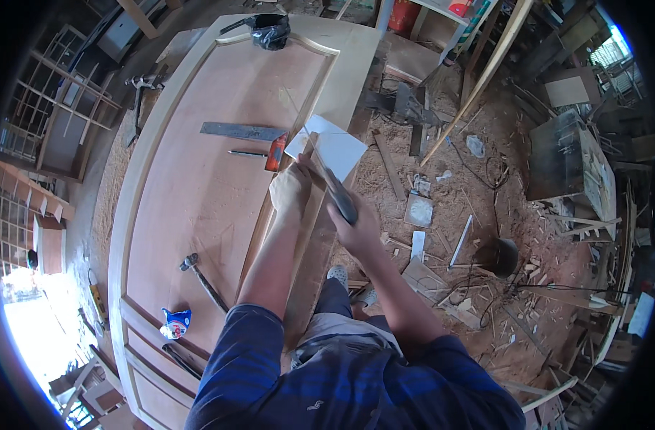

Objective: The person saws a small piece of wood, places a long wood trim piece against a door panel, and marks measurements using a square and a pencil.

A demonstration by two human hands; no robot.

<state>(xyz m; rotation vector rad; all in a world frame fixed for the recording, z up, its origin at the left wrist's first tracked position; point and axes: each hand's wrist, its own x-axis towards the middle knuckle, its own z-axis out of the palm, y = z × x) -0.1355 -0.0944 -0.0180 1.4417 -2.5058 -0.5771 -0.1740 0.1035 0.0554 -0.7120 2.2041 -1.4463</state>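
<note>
My right hand point(356, 226) is wrapped round the dark grip of a handsaw point(327, 170), whose thin blade slants up and to the left. Closed beside it, my left hand point(290, 190) presses a small wood strip point(309, 149) near the right edge of a wooden door point(191, 186). The saw blade crosses close to this strip; whether it touches cannot be made out. Under the strip and blade lies a white sheet point(342, 152). Just left of my left hand are a try square with an orange stock point(276, 150) and a pencil point(247, 153).
On the door lie a hammer point(204, 282), a blue-and-white packet point(175, 322) and, at the far end, a black-wrapped pot point(269, 36). Another hammer point(137, 107) rests at the left. Sawdust, offcuts and a dark bucket point(496, 256) cover the floor to the right.
</note>
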